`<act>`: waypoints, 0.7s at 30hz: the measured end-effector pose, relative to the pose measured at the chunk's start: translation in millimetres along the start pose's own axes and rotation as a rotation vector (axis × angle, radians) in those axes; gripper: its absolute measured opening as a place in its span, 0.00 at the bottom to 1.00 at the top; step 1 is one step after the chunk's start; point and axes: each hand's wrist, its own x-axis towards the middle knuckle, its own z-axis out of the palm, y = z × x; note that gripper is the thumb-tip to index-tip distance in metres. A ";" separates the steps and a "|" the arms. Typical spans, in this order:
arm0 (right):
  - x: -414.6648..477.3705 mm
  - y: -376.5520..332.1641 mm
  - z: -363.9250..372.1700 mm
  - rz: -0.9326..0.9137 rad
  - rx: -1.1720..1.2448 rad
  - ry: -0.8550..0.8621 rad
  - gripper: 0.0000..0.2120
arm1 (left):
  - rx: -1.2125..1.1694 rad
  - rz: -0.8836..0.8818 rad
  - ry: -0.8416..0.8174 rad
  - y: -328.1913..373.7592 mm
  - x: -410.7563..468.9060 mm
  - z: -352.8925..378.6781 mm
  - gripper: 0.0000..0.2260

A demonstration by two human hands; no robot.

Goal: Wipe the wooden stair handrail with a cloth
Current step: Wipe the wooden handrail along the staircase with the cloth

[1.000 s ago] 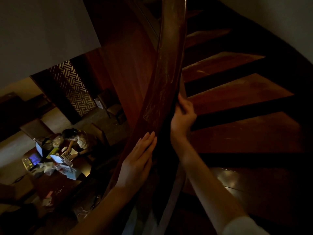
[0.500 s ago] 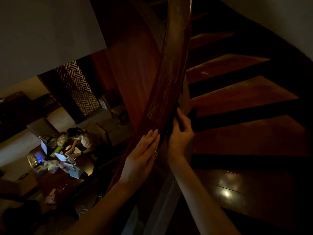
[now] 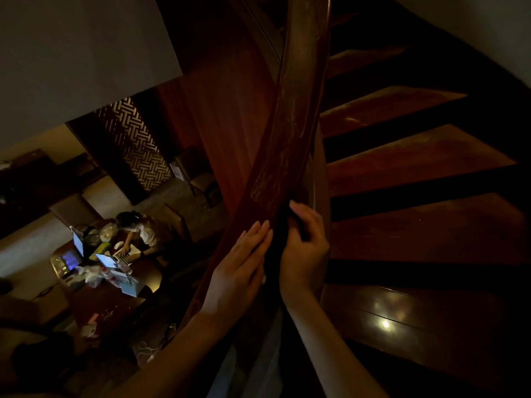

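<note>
The dark red wooden handrail [image 3: 298,110] runs from the top centre down towards me, its top streaked with pale smears. My left hand [image 3: 241,265] rests flat on the rail's top, fingers straight and pointing up along it. Just to its right, my right hand [image 3: 306,251] grips a dark cloth [image 3: 276,242] and presses it against the rail's right side. The cloth shows only as a black strip between the two hands; most of it is lost in shadow.
Curved wooden stair treads [image 3: 416,168] fan out to the right, with a glossy landing [image 3: 402,317] below them. Left of the rail is an open drop to a lower floor, where a person [image 3: 143,228] sits at a cluttered table [image 3: 115,297] with laptops.
My right hand has slid down the rail with the cloth and now lies level with my left hand. The left hand has stayed flat on the rail.
</note>
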 end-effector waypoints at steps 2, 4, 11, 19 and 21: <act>33.8 -3.2 13.9 -0.062 0.011 0.032 0.19 | 0.012 0.008 0.005 -0.8 0.4 0.0 0.19; 71.2 -8.4 28.4 -0.046 0.035 0.039 0.19 | 0.008 0.010 0.010 -1.6 -0.1 1.0 0.19; 158.7 -27.3 64.4 -0.122 0.061 0.053 0.13 | -0.020 0.011 0.034 -4.8 -2.6 5.0 0.18; 52.8 -7.2 1.5 -0.228 -0.188 -0.152 0.13 | 0.003 0.009 0.034 -4.0 -2.3 4.2 0.19; 22.6 -3.2 -16.0 -0.123 -0.169 -0.206 0.16 | 0.005 -0.003 0.020 -2.7 -2.9 4.1 0.20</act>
